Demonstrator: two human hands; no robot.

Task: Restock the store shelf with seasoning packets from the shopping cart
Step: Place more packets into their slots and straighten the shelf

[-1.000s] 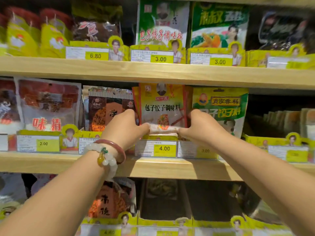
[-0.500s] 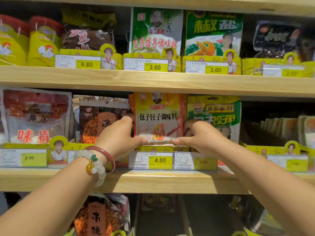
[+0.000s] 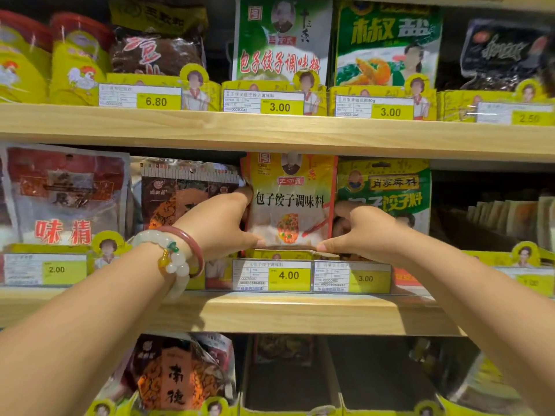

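both hands have pushed the yellow seasoning packet lower and deeper into its slot above the 4.00 tag, left hand and right hand pinching its two sides, so this packet looks nearly shelved.

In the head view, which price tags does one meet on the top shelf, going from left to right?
6.80 tag → first 3.00 tag → second 3.00 tag → 2.50 tag.
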